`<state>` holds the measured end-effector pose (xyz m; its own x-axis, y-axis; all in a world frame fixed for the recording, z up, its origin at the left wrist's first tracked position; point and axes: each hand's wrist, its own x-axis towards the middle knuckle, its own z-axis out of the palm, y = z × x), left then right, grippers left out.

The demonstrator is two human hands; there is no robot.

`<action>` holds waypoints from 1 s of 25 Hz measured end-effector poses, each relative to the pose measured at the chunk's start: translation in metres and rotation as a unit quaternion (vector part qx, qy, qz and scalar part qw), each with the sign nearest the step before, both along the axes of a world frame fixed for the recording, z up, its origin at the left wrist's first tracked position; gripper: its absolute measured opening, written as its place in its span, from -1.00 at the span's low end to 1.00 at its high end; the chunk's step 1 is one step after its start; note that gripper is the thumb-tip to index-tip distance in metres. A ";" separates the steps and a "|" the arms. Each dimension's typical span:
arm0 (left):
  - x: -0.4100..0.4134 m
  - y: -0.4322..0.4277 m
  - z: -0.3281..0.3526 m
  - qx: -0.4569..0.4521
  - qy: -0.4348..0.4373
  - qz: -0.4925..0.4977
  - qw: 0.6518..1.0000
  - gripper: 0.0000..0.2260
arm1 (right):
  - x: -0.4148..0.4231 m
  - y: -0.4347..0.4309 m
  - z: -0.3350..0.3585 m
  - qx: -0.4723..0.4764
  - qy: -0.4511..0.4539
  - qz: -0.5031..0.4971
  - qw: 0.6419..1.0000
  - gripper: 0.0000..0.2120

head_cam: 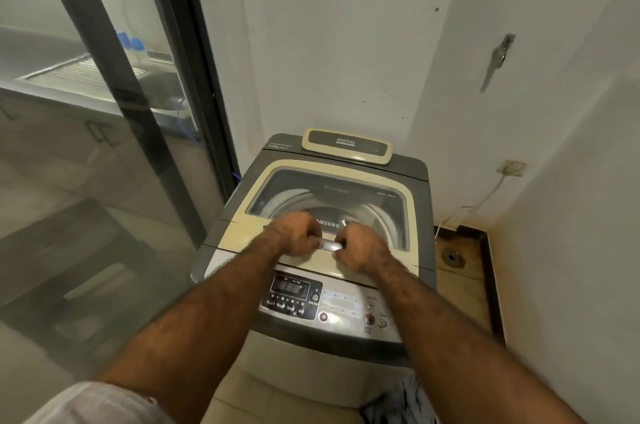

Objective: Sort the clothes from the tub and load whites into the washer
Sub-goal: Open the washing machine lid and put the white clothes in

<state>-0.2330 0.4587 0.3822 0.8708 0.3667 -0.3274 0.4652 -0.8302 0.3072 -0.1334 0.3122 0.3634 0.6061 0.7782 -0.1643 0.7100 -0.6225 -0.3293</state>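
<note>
My left hand point(297, 233) and right hand point(358, 245) curl closed on the lid handle point(330, 245), which runs left-right between them on the washer point(420, 188) lid.

Home laundry nook off a kitchen. Top-load washing machine point(322, 250) stands in a corner of white plastered walls point(329, 42), plugged into a wall socket point(512, 168) by a white cord point(485, 198). Floor drain point(452, 257) beside it. Glass sliding door point(114, 84) on the left shows a steel kitchen sink point(69, 72).
</note>
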 end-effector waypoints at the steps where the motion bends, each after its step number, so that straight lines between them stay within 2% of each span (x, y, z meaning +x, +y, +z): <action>1: 0.000 0.007 0.002 -0.011 0.019 -0.003 1.000 -0.84 | 0.002 0.002 0.001 -0.015 0.007 0.004 1.000 -0.87; 6: 0.007 0.019 0.018 -0.010 0.066 -0.024 0.998 -0.83 | 0.011 0.008 0.019 -0.064 0.025 0.034 0.997 -0.90; 13: 0.014 0.033 0.070 -0.049 0.023 -0.020 0.998 -0.89 | 0.030 0.015 0.081 -0.069 0.080 0.060 0.993 -0.84; 21: 0.029 0.042 0.156 -0.005 -0.057 -0.035 0.998 -0.90 | 0.050 0.026 0.175 -0.029 0.003 0.061 0.998 -0.82; 25: 0.041 0.042 0.177 0.036 -0.125 -0.025 0.991 -0.78 | 0.058 0.032 0.195 0.012 -0.064 0.040 0.997 -0.85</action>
